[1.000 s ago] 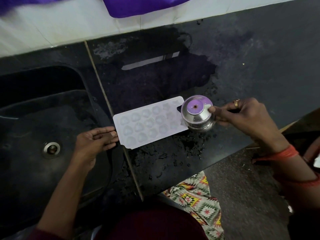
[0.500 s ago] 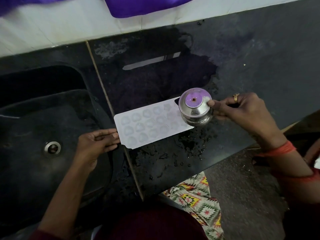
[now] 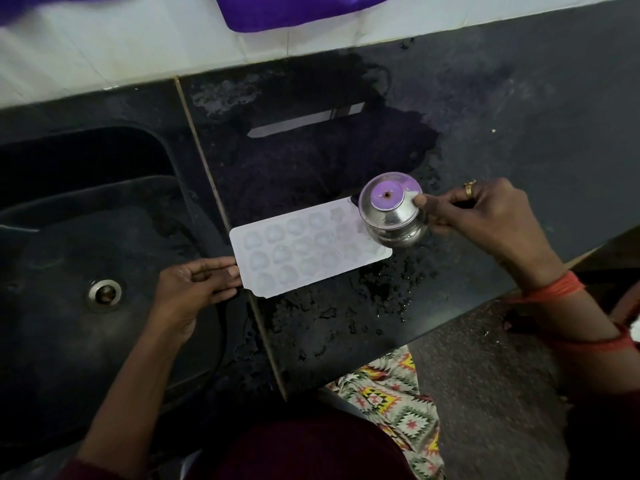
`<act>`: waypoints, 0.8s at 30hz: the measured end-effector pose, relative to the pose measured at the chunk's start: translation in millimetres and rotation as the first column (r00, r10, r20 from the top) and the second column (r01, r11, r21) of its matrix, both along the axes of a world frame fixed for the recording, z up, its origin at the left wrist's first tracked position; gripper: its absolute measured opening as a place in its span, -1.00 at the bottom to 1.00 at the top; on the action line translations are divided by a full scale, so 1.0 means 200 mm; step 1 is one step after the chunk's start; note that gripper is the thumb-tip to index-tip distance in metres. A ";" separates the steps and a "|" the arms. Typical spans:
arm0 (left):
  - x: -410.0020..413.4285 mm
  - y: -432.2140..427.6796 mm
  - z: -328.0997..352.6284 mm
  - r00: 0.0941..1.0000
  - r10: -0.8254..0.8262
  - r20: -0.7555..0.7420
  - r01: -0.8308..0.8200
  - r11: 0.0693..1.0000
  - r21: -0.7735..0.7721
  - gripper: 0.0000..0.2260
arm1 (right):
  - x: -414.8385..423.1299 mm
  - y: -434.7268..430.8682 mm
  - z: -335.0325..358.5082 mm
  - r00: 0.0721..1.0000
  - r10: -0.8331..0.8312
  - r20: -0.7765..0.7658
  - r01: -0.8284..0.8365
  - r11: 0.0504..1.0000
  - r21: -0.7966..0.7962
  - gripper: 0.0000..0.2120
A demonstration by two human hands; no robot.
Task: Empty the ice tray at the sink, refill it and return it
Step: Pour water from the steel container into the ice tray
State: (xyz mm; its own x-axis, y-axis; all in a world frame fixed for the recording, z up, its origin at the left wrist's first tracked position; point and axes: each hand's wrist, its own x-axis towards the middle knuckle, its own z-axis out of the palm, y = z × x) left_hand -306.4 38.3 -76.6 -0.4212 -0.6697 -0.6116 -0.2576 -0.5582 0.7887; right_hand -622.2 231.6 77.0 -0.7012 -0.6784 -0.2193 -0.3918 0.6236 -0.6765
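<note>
A white ice tray [image 3: 304,251] with several round cells lies on the wet black counter [image 3: 346,317], just right of the sink. My left hand [image 3: 194,285] pinches the tray's left end, thumb on top. My right hand [image 3: 485,216] grips a small steel pot [image 3: 393,213] by its rim and holds it above the tray's right end. Water in the pot's mouth reflects purple. The pot hides the tray's far right corner.
The dark sink [image 3: 86,244] with its metal drain [image 3: 104,294] takes up the left. A white tiled wall [image 3: 138,46] and purple cloth [image 3: 294,8] run along the back. The counter's front edge slants down to the right, over a patterned mat [image 3: 391,393].
My right hand has lifted the steel pot slightly up and away from the counter over the tray's right end. My left hand stays on the tray's left end.
</note>
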 end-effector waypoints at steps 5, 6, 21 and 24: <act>0.00 0.00 0.00 1.000 0.020 -0.008 -0.020 1.000 -0.010 -0.86 | -0.01 -0.01 0.00 1.000 0.020 -0.014 -0.019 1.000 0.010 -0.74; -0.01 0.00 0.00 1.000 0.023 -0.009 -0.023 1.000 -0.010 -0.86 | -0.01 -0.01 0.00 1.000 0.022 -0.016 -0.022 1.000 0.013 -0.74; -0.01 0.00 0.01 1.000 0.017 -0.018 -0.017 1.000 -0.010 -0.87 | -0.03 -0.03 0.01 1.000 0.018 -0.008 -0.017 0.999 0.034 -0.74; -0.01 0.00 0.01 1.000 0.021 -0.017 -0.021 1.000 -0.008 -0.87 | -0.03 -0.03 0.01 1.000 0.017 -0.009 -0.016 0.999 0.045 -0.74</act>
